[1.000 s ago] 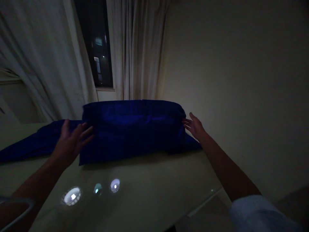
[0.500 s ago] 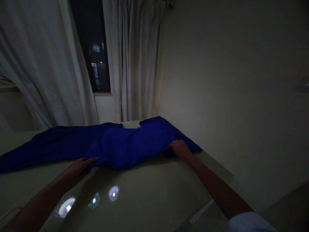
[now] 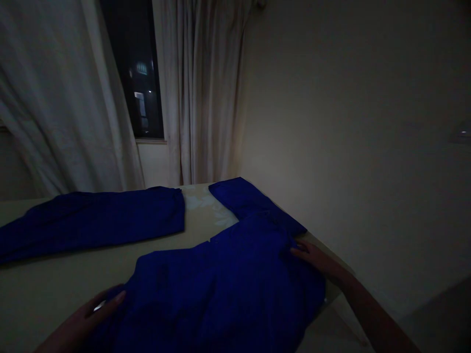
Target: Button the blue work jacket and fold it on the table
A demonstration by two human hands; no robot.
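A dark blue garment is spread over the near part of the table and hangs past the bottom of the view. Its exact kind is hard to make out in the dim light. My left hand is closed on the garment's left edge, thumb and fingers around the cloth. On the opposite side, my right hand pinches the garment near its upper right corner. Another blue garment, laid flat and long, is on the table to the left. A folded blue piece of clothing lies at the back right, partly covered by the held one.
The pale table has a floral pattern at its back and meets the wall on the right. Long curtains hang behind it, either side of a dark window.
Both hands have drawn the held garment toward me, and it has opened out wider. It has come off the left garment, uncovering that garment's right end and the table behind.
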